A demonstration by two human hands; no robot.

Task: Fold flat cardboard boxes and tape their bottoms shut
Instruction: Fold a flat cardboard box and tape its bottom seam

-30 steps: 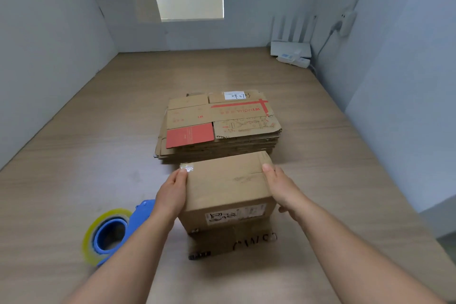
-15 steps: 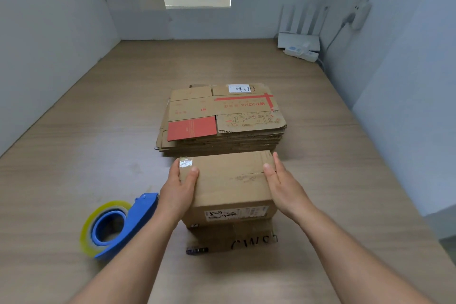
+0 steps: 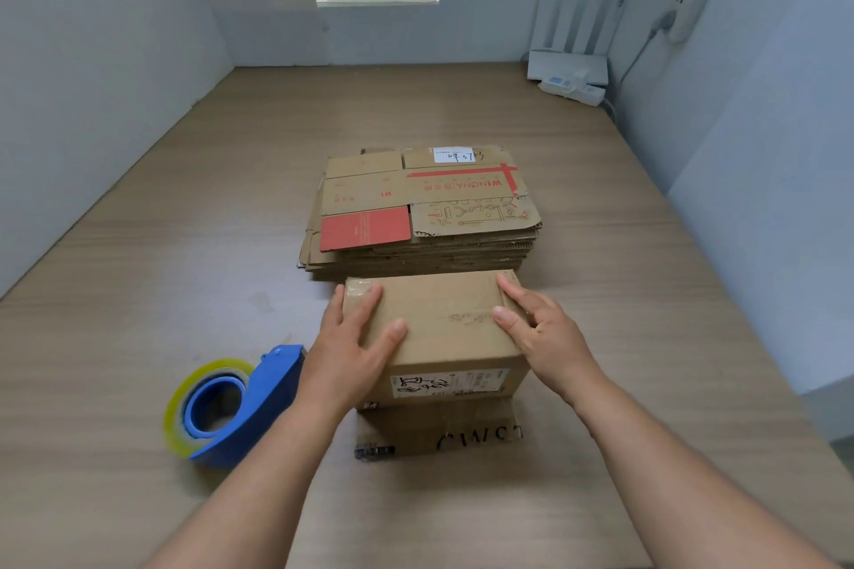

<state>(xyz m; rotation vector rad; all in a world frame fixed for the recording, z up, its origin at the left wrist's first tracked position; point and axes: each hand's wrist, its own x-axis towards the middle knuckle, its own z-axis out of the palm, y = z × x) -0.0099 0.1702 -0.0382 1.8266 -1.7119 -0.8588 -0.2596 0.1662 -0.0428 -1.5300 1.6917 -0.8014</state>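
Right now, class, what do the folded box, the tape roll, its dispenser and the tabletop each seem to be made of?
Folded box: matt brown cardboard, creased edges; presumably corrugated.
Tape roll: glossy, see-through yellowish plastic film.
Dispenser: smooth blue, probably hard plastic.
Tabletop: matt wood-grain pattern, perhaps laminate; real wood cannot be ruled out.

Reference: box (image 3: 443, 328). Far side: stack of flat cardboard (image 3: 425, 208) just beside it, no passable gap. Left: tape dispenser (image 3: 231, 407) near, narrow lane between. Right: bare table (image 3: 624, 291), open to the wall (image 3: 762, 199). Near side: flap (image 3: 439, 430) lies flat.
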